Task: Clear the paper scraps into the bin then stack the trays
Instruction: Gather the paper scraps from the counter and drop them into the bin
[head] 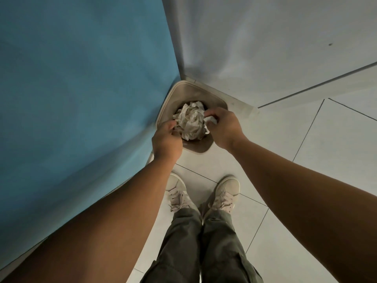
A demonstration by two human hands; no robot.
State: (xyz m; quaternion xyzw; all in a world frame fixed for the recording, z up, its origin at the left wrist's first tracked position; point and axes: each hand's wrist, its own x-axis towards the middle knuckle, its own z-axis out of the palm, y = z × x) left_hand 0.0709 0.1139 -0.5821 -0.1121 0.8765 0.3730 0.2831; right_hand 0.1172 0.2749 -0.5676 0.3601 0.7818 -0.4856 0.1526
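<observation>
A beige bin [184, 92] stands on the floor in the corner between a blue wall and a white wall. Directly over its mouth is a crumpled bundle of white paper scraps [190, 120]. My left hand [166, 140] grips the bundle's left side with fingers curled in. On the bundle's right side, my right hand [222, 127] pinches the scraps. No trays are in view.
A blue wall [81, 82] rises close on the left and a white wall [265, 37] at the back. My two feet in light sneakers [226, 193] stand on the white tiled floor [295, 139] just in front of the bin.
</observation>
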